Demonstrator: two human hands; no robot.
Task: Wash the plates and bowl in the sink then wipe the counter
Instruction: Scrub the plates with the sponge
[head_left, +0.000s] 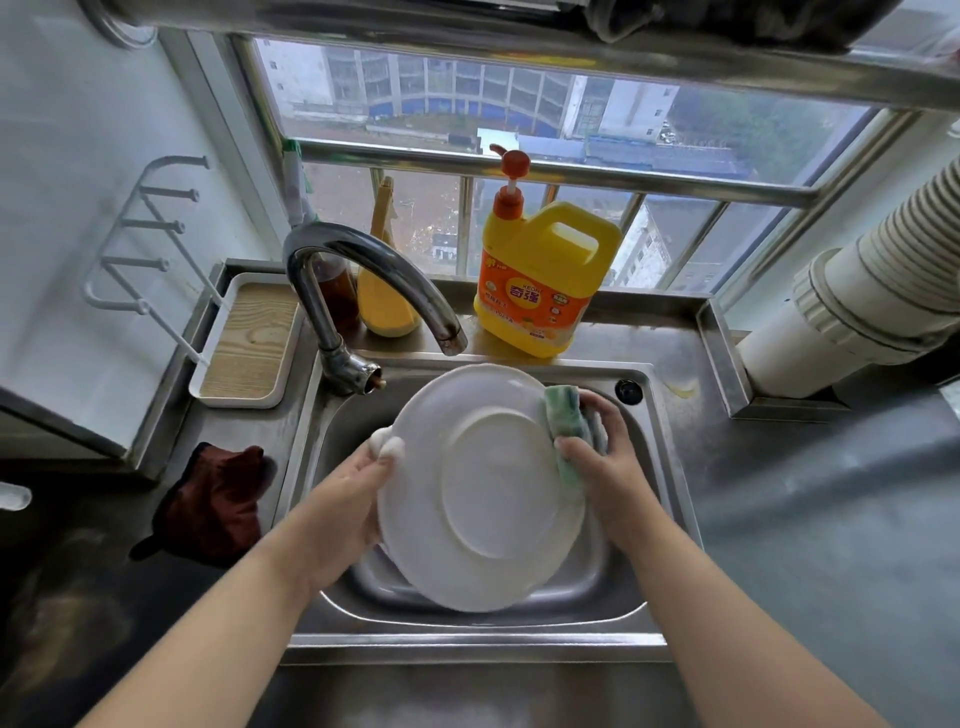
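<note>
Held underside-up over the sink (655, 483), the white plate (478, 488) is gripped at nine o'clock by soapy left-hand (353, 499) fingers while the right hand (605, 462) grips a sponge (566, 431) at three o'clock; suds could let the plate slip and chip.

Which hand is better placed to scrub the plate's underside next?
The right hand, probably: it already holds the green sponge against the plate rim, while the left hand grips the opposite edge, steadying it.
</note>
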